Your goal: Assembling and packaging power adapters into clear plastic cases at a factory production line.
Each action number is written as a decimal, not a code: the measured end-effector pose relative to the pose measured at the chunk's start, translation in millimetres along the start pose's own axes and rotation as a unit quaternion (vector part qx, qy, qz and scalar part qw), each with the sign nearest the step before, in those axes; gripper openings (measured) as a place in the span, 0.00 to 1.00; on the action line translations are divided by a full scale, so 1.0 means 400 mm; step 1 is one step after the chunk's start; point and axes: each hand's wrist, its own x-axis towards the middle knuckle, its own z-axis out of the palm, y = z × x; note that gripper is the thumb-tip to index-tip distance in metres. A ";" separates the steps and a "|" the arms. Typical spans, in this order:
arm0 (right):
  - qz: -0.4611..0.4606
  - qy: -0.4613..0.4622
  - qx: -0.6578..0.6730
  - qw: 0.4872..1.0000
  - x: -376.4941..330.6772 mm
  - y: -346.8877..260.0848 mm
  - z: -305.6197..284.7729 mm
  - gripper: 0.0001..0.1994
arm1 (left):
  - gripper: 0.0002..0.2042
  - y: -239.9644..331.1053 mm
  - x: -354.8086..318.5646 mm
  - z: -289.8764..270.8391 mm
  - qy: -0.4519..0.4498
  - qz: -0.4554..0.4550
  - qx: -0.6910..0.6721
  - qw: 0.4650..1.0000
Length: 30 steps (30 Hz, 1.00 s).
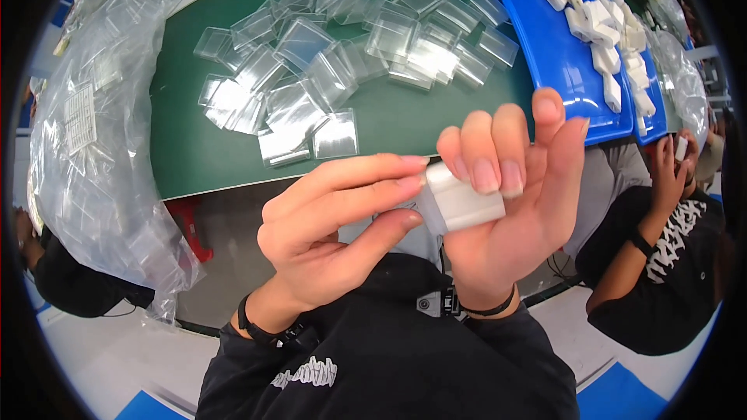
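In front of my chest, above the table's near edge, my two hands meet at one small white plastic block point(467, 204). My right hand point(513, 202) is closed round the block, fingertips on its upper side and palm beneath. A clear plastic piece point(429, 216) shows at the block's left end, touching it. My left hand point(334, 225) pinches that clear piece between thumb and fingers; the fingertips partly hide it. Beyond my hands, many loose clear plastic covers point(307, 43) lie in an overlapping heap on the green table point(191, 140).
Blue trays point(572, 101) at the right hold white plastic blocks point(599, 27). A large clear plastic bag point(101, 109) hangs over the table's left side. Close at the right sits another person point(654, 257), hands raised round a small white piece. A red stool point(189, 229) stands below the table.
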 end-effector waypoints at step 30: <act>-0.324 0.012 -0.372 0.870 -0.011 0.062 -0.044 0.24 | 0.24 -0.007 0.021 0.038 0.067 -0.071 -0.252 0.963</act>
